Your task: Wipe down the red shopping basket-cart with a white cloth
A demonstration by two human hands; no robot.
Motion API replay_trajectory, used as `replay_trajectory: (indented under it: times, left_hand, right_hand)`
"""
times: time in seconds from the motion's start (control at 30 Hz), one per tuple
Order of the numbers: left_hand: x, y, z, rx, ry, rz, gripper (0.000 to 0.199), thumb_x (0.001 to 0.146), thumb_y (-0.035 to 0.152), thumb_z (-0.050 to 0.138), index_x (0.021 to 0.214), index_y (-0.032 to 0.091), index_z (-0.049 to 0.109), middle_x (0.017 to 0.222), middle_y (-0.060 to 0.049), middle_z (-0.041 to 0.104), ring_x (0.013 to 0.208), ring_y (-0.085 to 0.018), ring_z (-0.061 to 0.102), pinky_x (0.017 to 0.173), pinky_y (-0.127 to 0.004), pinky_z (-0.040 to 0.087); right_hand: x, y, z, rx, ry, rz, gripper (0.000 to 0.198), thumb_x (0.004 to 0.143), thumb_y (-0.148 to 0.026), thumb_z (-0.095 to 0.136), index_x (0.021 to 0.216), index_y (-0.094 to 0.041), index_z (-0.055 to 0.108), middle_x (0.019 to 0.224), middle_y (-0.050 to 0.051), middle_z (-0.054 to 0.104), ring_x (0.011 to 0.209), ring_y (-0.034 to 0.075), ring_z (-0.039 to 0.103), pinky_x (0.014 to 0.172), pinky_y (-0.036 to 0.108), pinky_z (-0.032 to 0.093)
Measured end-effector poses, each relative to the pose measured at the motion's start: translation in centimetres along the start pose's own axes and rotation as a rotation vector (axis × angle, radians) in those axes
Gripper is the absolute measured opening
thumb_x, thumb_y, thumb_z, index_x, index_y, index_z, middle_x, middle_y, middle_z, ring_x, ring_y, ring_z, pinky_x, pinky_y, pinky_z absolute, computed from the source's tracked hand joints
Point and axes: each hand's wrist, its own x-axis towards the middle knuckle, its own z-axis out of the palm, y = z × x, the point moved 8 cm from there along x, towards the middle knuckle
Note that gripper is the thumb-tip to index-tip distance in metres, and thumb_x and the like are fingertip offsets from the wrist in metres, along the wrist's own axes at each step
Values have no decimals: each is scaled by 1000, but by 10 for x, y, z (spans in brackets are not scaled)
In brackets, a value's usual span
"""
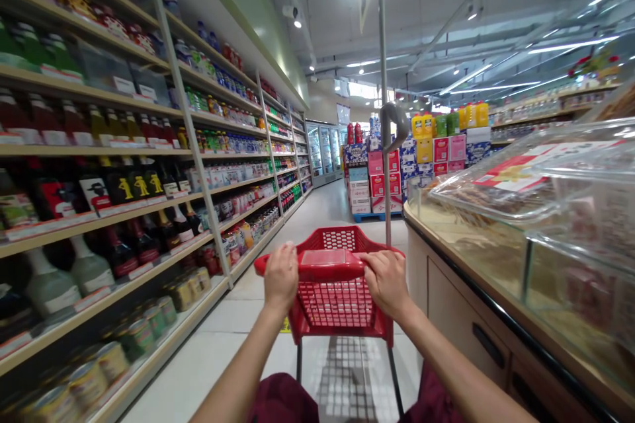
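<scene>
A red plastic shopping cart (337,307) stands directly before me, its basket made of open lattice. My left hand (280,277) is wrapped round the left part of the cart's red handle (330,266). Toward the other end, my right hand (387,283) grips the same handle, fingers curled over it. A pale panel sits on the handle between the two hands. Through the lattice I make out no goods in the basket. A grey metal pole (383,66) with a hooked grey top piece (395,125) rises just beyond the cart's right side.
Tall shelves (218,192) of bottles and cans line the left side. Close on the right runs a wooden counter (446,291) with clear plastic packs (526,172) on top. Stacked boxes and jugs (384,178) stand ahead. Glass-door coolers (325,145) are at the far end.
</scene>
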Motion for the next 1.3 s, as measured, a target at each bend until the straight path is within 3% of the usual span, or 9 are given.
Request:
replay_trajectory:
  times: [0.13,0.3,0.5,0.57,0.67,0.73,0.97,1.13,1.3]
  left_hand:
    - [-2,22,9,-48,-72,177,32,85,27,35,111,18,52,112,-7,58,107,-19,50,96,-39,38]
    - [2,-13,-3,66,-21,25,33,85,30,34,104,15,57,106,-10,61,103,-23,52,92,-45,40]
    - [-1,34,10,-111,-118,219,33,86,28,33,113,19,50,116,-5,56,112,-16,47,98,-35,37]
    - [1,11,5,-81,-131,194,33,85,31,34,110,20,53,113,-5,58,108,-18,50,96,-38,38]
    - [5,-50,-13,31,-50,-64,34,84,33,33,103,18,56,108,-9,60,103,-23,53,92,-43,41]
    - [3,-64,-19,48,-5,-169,33,84,31,32,101,17,56,106,-9,60,101,-22,54,90,-41,42]
    - [3,19,4,-146,-179,147,30,85,29,35,106,20,53,111,-4,59,106,-16,51,94,-34,41]
    - [11,15,6,-29,-168,-60,29,83,29,36,98,17,57,98,-7,64,93,-20,58,85,-36,47]
    - [2,113,34,-168,-270,286,31,84,24,38,111,16,51,113,-8,58,107,-17,50,92,-33,43]
  right_hand:
    - [1,-1,-1,-19,-12,-24,24,80,-19,41,93,-22,61,85,2,64,82,17,50,81,36,25]
    - [1,-5,0,-24,-3,-18,23,79,-18,42,92,-21,61,85,2,64,83,17,50,81,36,25]
    - [-1,-6,0,-38,-2,-27,23,80,-18,41,92,-21,60,85,2,64,83,17,50,81,35,25]
    - [-1,-5,0,-44,-17,-37,24,79,-18,42,94,-21,60,86,2,64,83,17,49,81,35,25]
    - [-1,-5,0,-53,-11,-36,23,79,-19,42,93,-21,60,86,2,64,83,18,49,82,35,25]
    - [-2,-6,0,-75,8,-28,23,79,-19,42,93,-20,61,86,2,63,83,18,49,82,36,25]
    - [-2,-3,-1,-69,-8,-40,25,80,-20,41,95,-22,61,87,2,64,84,18,49,83,36,25]
    - [-3,-4,0,-67,-3,-43,25,80,-20,41,95,-21,61,87,2,64,85,18,49,83,36,25]
    - [-4,-8,1,-70,-8,-50,24,80,-19,41,94,-20,60,88,3,63,84,18,49,82,36,25]
